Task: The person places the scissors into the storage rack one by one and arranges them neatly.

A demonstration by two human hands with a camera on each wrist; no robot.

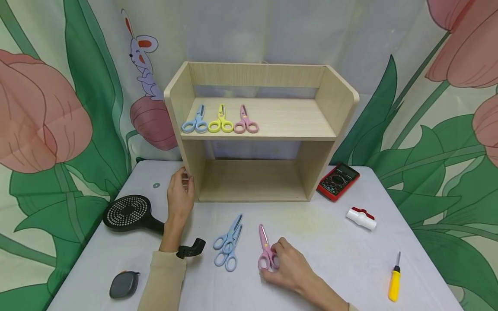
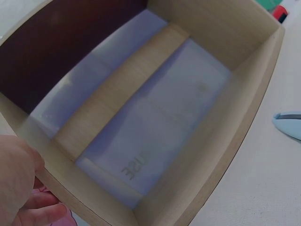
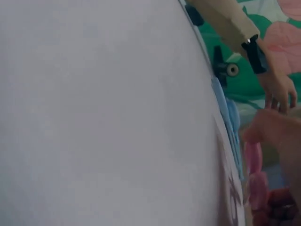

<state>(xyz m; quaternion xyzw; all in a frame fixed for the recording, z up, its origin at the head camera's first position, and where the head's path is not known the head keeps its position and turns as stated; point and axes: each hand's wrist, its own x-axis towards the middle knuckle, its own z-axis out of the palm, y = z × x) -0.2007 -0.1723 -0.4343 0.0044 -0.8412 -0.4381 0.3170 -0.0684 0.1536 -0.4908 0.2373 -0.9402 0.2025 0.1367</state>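
- White cloth covers the surface (image 1: 350, 259), with tulip-print drapes hung behind it.
- Nearest the camera, the right hand (image 1: 289, 265) rests on the surface, its fingers curled round the loops of the pink scissors (image 1: 266, 249); the blades lie flat, pointing away towards the shelf.
- Just to the left, two blue scissors (image 1: 228, 244) lie partly overlapped on the cloth, untouched.
- A grey pebble-shaped gadget (image 1: 124, 284) sits at the near left; a yellow-handled screwdriver (image 1: 394, 279) lies at the near right.
- Farther back, the left hand (image 1: 180, 194) holds the front edge of the shelf's left wall, fingers wrapped on it; the left wrist view shows the pale wood-grain inside.
- Beside that hand lies a black, perforated round shower head (image 1: 130, 212); a small washer (image 1: 156, 185) lies beyond it.
- To the right are a white plastic valve (image 1: 362, 217) with a red handle and a red-cased multimeter (image 1: 337, 181).
- On the wooden shelf (image 1: 342, 99), the upper board carries blue, yellow and pink scissors (image 1: 220, 120) in a neat row, loops forward.
- As judged from this, three pairs are shelved and three remain on the surface, one of them in hand; the lower bay holds nothing.
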